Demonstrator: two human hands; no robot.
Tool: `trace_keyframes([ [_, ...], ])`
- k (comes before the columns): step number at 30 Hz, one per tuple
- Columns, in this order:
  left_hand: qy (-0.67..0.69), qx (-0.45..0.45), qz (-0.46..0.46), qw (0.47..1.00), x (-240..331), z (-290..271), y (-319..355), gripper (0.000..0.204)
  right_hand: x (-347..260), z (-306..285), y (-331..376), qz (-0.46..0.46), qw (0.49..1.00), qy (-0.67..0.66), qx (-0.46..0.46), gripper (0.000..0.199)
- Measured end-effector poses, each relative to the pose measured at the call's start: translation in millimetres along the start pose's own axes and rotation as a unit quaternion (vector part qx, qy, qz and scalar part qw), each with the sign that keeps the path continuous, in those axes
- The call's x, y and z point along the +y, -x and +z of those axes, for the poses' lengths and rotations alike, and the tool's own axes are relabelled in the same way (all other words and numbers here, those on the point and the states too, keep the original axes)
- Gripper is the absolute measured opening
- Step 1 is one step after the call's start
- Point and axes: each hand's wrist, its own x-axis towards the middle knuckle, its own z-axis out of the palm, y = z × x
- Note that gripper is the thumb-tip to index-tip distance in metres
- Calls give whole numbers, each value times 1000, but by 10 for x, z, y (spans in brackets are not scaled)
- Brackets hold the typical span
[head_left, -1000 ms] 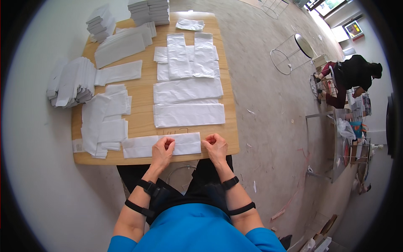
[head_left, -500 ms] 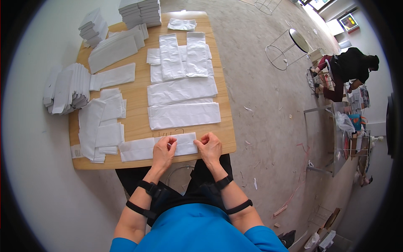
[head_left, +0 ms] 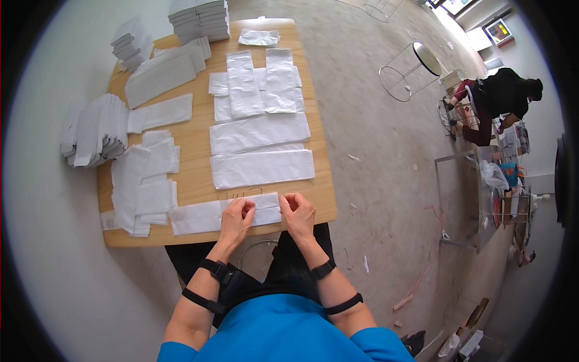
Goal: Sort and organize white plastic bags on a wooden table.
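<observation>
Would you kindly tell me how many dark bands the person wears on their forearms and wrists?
4: a left wrist band, a left forearm band, a right wrist band and a right forearm band. None seems hidden.

Bright blue short-sleeved top, black bands at both wrists, black straps around both forearms, dark trousers

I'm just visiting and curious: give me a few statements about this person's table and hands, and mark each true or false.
1. Both hands, left hand and right hand, touch the long white strip at the near table edge. True.
2. The wooden table is round. False: it is rectangular.
3. Stacks of white packets stand at the far edge. True.
4. The right hand holds scissors. False: no tool is visible.
5. Another person is at the far right. True.
</observation>
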Motion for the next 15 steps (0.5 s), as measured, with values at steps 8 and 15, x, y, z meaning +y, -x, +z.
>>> trace_keyframes([
  [8,129,43,-102,985,-269,-527,86,17,180,141,-8,92,980,-152,-85,28],
  [15,110,353,-188,910,-825,-964,797,35,-109,-14,135,10,987,-141,-78,22],
])
